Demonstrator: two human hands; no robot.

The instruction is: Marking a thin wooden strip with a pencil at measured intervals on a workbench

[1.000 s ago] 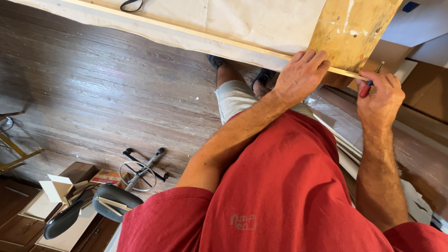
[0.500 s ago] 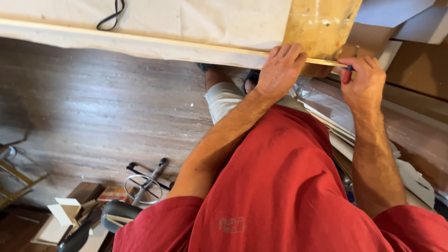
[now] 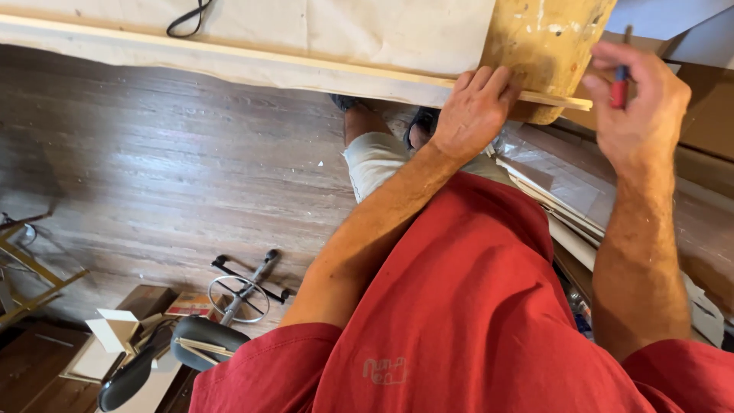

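On thin wood strip point(image 3: 306, 65) (pale): left hand point(image 3: 475, 113)

The right hand point(image 3: 638, 107) with its red pencil point(image 3: 620, 80) is now lifted clear of the thin wood strip point(image 3: 306, 65), where earlier its tip touched the strip's end. The view sits slightly lower.

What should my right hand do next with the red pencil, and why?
Probably bring the red pencil back down to the thin wood strip. The right hand holds it lifted clear, while the left hand presses the strip against the paint-spattered board.
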